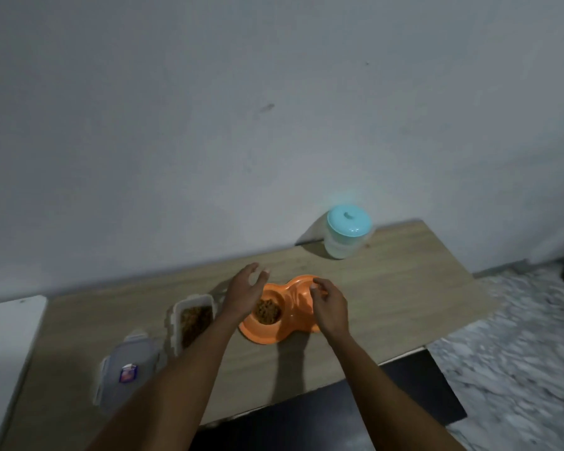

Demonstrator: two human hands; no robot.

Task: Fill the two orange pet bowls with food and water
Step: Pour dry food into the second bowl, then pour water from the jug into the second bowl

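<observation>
- Orange double pet bowl [293, 307] sits a bit below the middle of the frame on the wooden table [404, 288]; its left cup has brown kibble [267, 311] in it, the right cup is mostly hidden so can't tell what's in there.
- Left hand [243, 292] hovers over the bowl's left edge, fingers spread, holding nothing.
- Right hand [329, 304] is over the right cup, fingers loosely curled, nothing in it that I can see.
- Open plastic food container [194, 322] just left of the bowl, its clear lid [127, 366] lying lower left.
- Teal-lidded jug [347, 236] stands against the wall, upper right of the bowl, well apart.
</observation>
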